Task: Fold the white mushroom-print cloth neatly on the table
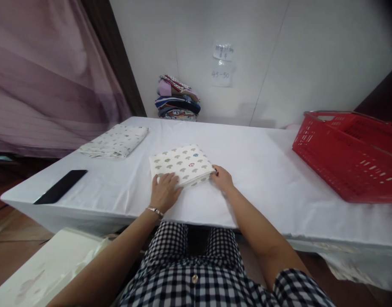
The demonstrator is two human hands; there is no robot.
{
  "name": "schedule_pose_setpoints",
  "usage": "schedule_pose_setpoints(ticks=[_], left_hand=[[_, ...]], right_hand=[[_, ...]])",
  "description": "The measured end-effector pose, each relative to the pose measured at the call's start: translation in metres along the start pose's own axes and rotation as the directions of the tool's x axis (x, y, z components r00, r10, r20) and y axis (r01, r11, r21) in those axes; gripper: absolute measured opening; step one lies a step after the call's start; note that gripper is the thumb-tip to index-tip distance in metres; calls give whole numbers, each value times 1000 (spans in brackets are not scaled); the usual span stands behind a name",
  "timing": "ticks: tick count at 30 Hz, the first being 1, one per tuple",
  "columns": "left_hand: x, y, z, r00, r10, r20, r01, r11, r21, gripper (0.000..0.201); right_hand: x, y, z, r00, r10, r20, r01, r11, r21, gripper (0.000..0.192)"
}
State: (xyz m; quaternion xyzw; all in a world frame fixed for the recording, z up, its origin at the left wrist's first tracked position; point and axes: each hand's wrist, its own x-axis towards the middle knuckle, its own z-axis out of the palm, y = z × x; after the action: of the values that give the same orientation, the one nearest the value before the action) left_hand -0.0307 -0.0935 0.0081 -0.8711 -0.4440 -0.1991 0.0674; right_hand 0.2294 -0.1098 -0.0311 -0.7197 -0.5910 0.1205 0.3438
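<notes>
Head view: left hand [164, 190] flat, fingers spread, pressing the near edge of folded cloth [180, 164]; right hand [222, 178] pinches its near right corner on table [263, 170].

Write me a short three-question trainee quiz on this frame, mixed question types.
1. True or false: the left hand lies flat on the folded patterned cloth.
2. Multiple choice: the red basket stands on the table at the person's A) left, B) right, C) lap.
3. Short answer: what dark flat thing lies near the table's left edge?

Key
1. True; its fingers rest on the cloth's near left corner, while the right hand touches the near right corner.
2. B.
3. A black phone, apart from the second folded cloth behind it.
</notes>
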Motion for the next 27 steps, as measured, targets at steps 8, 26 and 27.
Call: schedule_pose_setpoints(ticks=[8, 26, 27], left_hand=[[70, 47, 24, 972, 196, 128, -181, 976, -120, 23], [32, 9, 22, 964, 252, 79, -239, 960, -147, 33], [21, -1, 20, 972, 228, 58, -219, 967, -131, 34]], right_hand=[[-1, 3, -2, 1000, 3, -16, -1, 998, 65, 40], [-2, 2, -3, 999, 45, -15, -44, 996, 79, 39], [-3, 3, -3, 999, 46, -17, -44, 996, 79, 39]])
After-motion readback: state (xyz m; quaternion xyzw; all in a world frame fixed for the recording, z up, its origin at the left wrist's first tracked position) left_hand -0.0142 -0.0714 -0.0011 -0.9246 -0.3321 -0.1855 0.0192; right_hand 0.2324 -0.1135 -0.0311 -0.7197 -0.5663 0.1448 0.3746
